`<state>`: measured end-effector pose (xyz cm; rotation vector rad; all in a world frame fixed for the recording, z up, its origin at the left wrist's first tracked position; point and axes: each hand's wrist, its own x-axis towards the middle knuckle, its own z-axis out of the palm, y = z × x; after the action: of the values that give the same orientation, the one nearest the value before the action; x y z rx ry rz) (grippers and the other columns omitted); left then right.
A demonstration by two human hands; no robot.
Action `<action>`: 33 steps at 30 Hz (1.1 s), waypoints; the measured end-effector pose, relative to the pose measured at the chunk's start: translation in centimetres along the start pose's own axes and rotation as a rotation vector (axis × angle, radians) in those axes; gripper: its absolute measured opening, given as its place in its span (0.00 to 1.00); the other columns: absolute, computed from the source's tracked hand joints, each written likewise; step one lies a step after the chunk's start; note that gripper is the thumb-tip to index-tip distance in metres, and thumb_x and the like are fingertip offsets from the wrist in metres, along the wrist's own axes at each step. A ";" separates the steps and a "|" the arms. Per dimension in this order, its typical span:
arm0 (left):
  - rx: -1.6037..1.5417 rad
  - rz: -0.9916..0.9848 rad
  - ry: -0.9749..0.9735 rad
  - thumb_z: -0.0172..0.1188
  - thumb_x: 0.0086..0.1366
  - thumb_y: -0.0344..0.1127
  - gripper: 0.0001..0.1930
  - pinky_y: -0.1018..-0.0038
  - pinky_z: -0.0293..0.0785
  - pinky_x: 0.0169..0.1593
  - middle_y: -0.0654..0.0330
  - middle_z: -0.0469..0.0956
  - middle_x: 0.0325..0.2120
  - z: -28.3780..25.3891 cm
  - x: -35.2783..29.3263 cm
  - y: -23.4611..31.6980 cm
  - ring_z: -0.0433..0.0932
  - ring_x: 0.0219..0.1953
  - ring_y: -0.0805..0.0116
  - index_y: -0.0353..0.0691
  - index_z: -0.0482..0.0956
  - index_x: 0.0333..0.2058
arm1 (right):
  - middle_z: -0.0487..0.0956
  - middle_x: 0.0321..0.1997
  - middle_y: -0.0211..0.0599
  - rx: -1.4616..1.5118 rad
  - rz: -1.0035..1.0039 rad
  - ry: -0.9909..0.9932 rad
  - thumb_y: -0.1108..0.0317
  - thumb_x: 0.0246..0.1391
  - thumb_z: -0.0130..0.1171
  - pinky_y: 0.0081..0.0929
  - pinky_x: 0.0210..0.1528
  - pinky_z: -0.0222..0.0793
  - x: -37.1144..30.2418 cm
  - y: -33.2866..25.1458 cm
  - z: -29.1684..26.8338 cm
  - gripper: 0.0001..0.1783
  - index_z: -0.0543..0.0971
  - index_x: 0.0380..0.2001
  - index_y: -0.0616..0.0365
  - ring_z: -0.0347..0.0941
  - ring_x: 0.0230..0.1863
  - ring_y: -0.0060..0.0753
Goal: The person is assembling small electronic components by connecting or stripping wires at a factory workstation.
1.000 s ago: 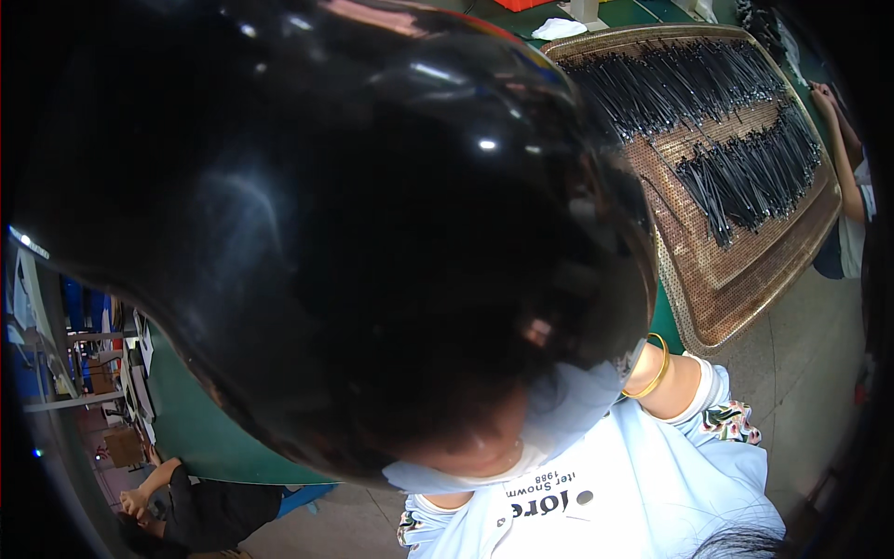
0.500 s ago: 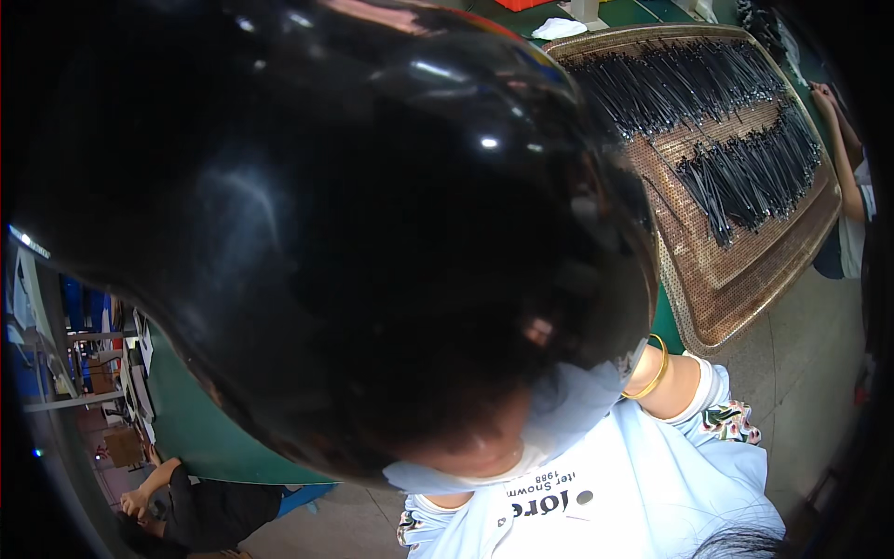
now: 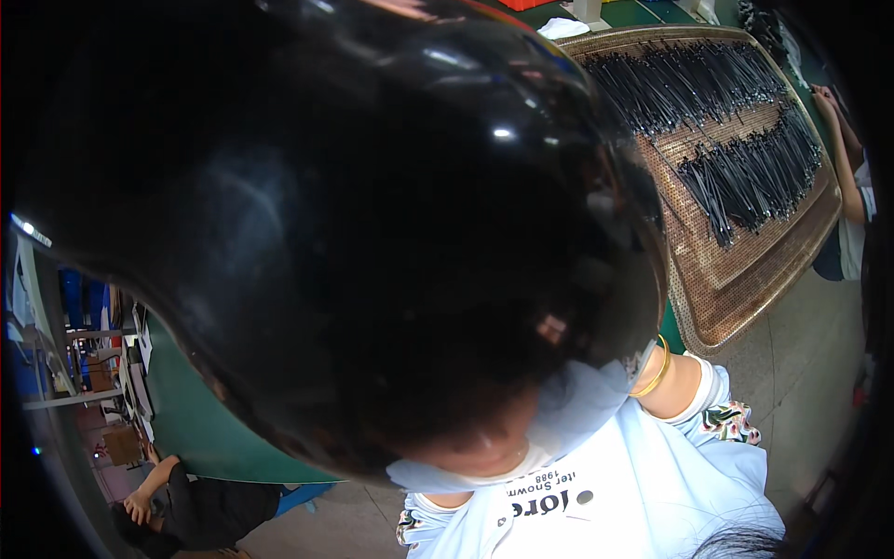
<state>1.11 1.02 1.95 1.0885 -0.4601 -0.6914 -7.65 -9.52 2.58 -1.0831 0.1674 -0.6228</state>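
Note:
A large, glossy black object with a rounded, mirror-like surface fills most of the view, very near the camera. I cannot make out what kind of thing it is. My right forearm, wearing a gold bangle, reaches up behind its lower right edge, and my right hand is hidden there. Of my left arm only the upper part by the patterned sleeve edge shows; the black object covers the rest, my left hand included. Whether either hand touches the object cannot be seen.
A brownish perforated tray at the right holds two rows of many thin black strips. Another person's arm is beyond it. A green table extends at lower left, where a person in dark clothes sits.
The black object has shifted slightly right and up, covering a little more of the tray's left edge. My right forearm has barely moved.

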 end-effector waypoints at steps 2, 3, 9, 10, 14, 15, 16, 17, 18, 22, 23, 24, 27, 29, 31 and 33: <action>0.021 -0.015 0.011 0.47 0.47 0.18 0.08 0.78 0.66 0.36 0.52 0.71 0.27 0.3 0.0 0.1 0.71 0.29 0.68 0.28 0.67 0.30 | 0.72 0.24 0.33 -0.018 0.013 -0.011 0.73 0.41 0.53 0.16 0.30 0.64 0.0 -0.1 0.0 0.08 0.73 0.28 0.65 0.68 0.27 0.19; 0.031 -0.013 0.022 0.47 0.47 0.18 0.08 0.79 0.66 0.35 0.53 0.71 0.27 0.5 0.0 0.2 0.71 0.29 0.69 0.28 0.67 0.29 | 0.72 0.24 0.33 -0.018 0.012 -0.013 0.73 0.41 0.53 0.16 0.30 0.64 0.0 -0.2 0.2 0.08 0.73 0.28 0.65 0.68 0.27 0.19; 0.026 0.008 0.081 0.47 0.48 0.19 0.07 0.81 0.66 0.31 0.55 0.71 0.24 0.4 -0.1 0.2 0.70 0.25 0.72 0.30 0.68 0.28 | 0.72 0.24 0.33 0.084 0.078 -0.009 0.73 0.42 0.52 0.14 0.29 0.64 0.2 -0.7 0.5 0.08 0.73 0.27 0.65 0.68 0.26 0.18; 0.027 0.007 0.032 0.47 0.48 0.19 0.06 0.82 0.65 0.29 0.56 0.70 0.24 0.2 -0.1 0.2 0.69 0.24 0.74 0.30 0.68 0.28 | 0.72 0.24 0.33 0.040 0.060 -0.009 0.72 0.42 0.52 0.14 0.29 0.64 0.2 -0.6 0.5 0.08 0.73 0.27 0.65 0.68 0.26 0.18; 0.001 -0.003 0.021 0.47 0.48 0.20 0.04 0.84 0.62 0.26 0.58 0.68 0.22 0.3 0.0 0.3 0.66 0.21 0.77 0.31 0.68 0.26 | 0.72 0.25 0.33 -0.054 -0.002 -0.021 0.72 0.42 0.52 0.14 0.29 0.64 0.2 -0.3 0.3 0.08 0.73 0.28 0.65 0.68 0.26 0.18; -0.017 -0.010 -0.042 0.47 0.48 0.20 0.04 0.84 0.62 0.26 0.59 0.68 0.21 0.2 0.1 0.3 0.65 0.21 0.77 0.31 0.67 0.26 | 0.72 0.25 0.33 -0.054 -0.002 -0.023 0.72 0.42 0.52 0.14 0.29 0.64 0.2 -0.3 0.4 0.08 0.73 0.28 0.65 0.68 0.26 0.18; -0.036 -0.015 -0.105 0.47 0.49 0.21 0.03 0.84 0.61 0.26 0.60 0.67 0.20 0.2 0.2 0.3 0.64 0.20 0.78 0.32 0.67 0.25 | 0.72 0.25 0.33 -0.040 0.002 -0.024 0.73 0.42 0.52 0.14 0.29 0.64 0.2 -0.4 0.4 0.08 0.73 0.28 0.65 0.68 0.27 0.19; -0.035 -0.014 -0.103 0.47 0.49 0.21 0.03 0.84 0.61 0.26 0.60 0.67 0.20 0.4 0.2 0.4 0.64 0.20 0.78 0.32 0.67 0.25 | 0.72 0.25 0.33 -0.025 0.006 -0.025 0.73 0.42 0.52 0.15 0.29 0.64 0.3 -0.4 0.5 0.08 0.73 0.28 0.65 0.68 0.27 0.19; -0.024 -0.043 -0.036 0.47 0.48 0.21 0.03 0.85 0.60 0.26 0.60 0.66 0.19 0.7 0.1 0.4 0.63 0.20 0.78 0.32 0.67 0.25 | 0.72 0.25 0.33 -0.026 0.006 -0.024 0.73 0.42 0.52 0.15 0.29 0.64 0.2 -0.5 0.6 0.08 0.73 0.28 0.65 0.68 0.27 0.19; -0.054 -0.152 0.021 0.46 0.48 0.22 0.03 0.85 0.59 0.26 0.60 0.66 0.19 1.0 0.2 0.9 0.63 0.20 0.78 0.32 0.67 0.25 | 0.72 0.25 0.34 0.078 0.033 -0.025 0.74 0.43 0.51 0.16 0.30 0.65 0.2 -0.6 0.7 0.08 0.73 0.29 0.65 0.68 0.28 0.20; -0.054 -0.152 0.020 0.46 0.48 0.22 0.03 0.85 0.59 0.26 0.60 0.66 0.19 1.0 0.2 0.9 0.63 0.20 0.78 0.32 0.67 0.25 | 0.72 0.25 0.34 0.096 0.044 -0.030 0.74 0.43 0.51 0.16 0.30 0.65 0.2 -0.6 0.7 0.08 0.72 0.29 0.65 0.68 0.27 0.20; -0.073 -0.185 -0.002 0.46 0.48 0.23 0.03 0.85 0.59 0.26 0.60 0.66 0.19 0.8 0.2 1.0 0.63 0.20 0.77 0.32 0.66 0.24 | 0.72 0.25 0.34 0.114 0.056 -0.035 0.74 0.43 0.50 0.16 0.30 0.65 0.2 -0.6 0.7 0.08 0.72 0.29 0.65 0.68 0.27 0.20; -0.093 -0.211 -0.022 0.46 0.49 0.24 0.03 0.85 0.60 0.27 0.60 0.66 0.19 0.7 0.2 1.0 0.63 0.21 0.77 0.32 0.66 0.25 | 0.72 0.25 0.34 0.151 0.078 -0.045 0.74 0.44 0.50 0.16 0.30 0.65 0.2 -0.6 0.7 0.08 0.72 0.30 0.66 0.68 0.27 0.20; -0.094 -0.205 -0.019 0.46 0.49 0.24 0.03 0.85 0.60 0.27 0.60 0.66 0.19 0.5 0.2 0.9 0.63 0.21 0.77 0.32 0.66 0.25 | 0.72 0.25 0.34 0.096 0.064 -0.045 0.74 0.44 0.50 0.16 0.30 0.65 0.2 -0.6 0.7 0.08 0.72 0.29 0.66 0.68 0.27 0.20; -0.051 -0.128 -0.061 0.46 0.49 0.24 0.04 0.84 0.60 0.27 0.60 0.66 0.19 0.2 0.2 0.5 0.64 0.21 0.77 0.32 0.66 0.26 | 0.72 0.25 0.34 0.038 0.046 -0.053 0.74 0.44 0.50 0.16 0.30 0.65 0.2 -0.7 0.5 0.08 0.72 0.29 0.66 0.68 0.26 0.20; -0.083 -0.124 -0.066 0.45 0.49 0.24 0.05 0.83 0.61 0.28 0.59 0.66 0.20 -0.1 0.2 0.3 0.65 0.22 0.76 0.32 0.66 0.27 | 0.72 0.25 0.34 -0.020 0.029 -0.060 0.74 0.44 0.50 0.15 0.30 0.65 0.2 -0.5 0.5 0.07 0.72 0.29 0.66 0.68 0.26 0.20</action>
<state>1.37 1.04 2.15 1.0239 -0.4191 -0.8502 -7.53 -9.44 3.28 -1.1159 0.1375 -0.5632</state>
